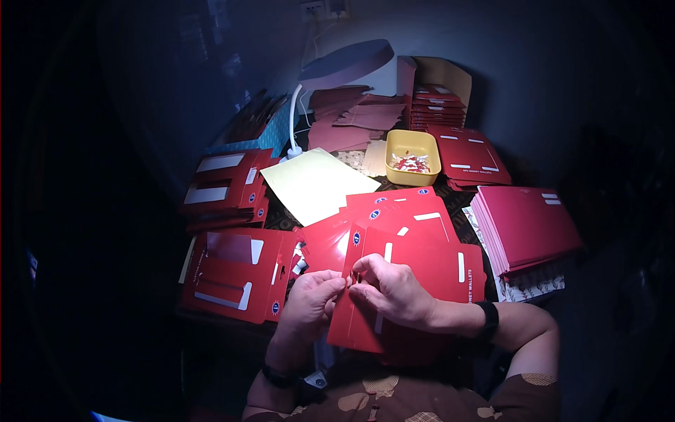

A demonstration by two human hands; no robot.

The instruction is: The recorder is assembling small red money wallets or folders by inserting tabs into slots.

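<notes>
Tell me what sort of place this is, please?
Probably a small work corner for paper things, though I can't be sure: there's a desk lamp, a stack of red cards and a yellow tub holding small bits.

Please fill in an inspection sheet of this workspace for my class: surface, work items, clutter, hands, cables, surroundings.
Surface: dark patterned cover, largely hidden under cards and paper.
Work items: red card in front of the person, lying over other red cards.
Clutter: yellow tub with red and white scraps; pale sheet; red stacks left and right.
Hands: left and right fingertips meet near the card's left edge; exact grip too small to tell.
Cables: thin cable below the wall socket, passing behind the lamp.
Surroundings: grey wall; dark outer edges, details unreadable.
</notes>
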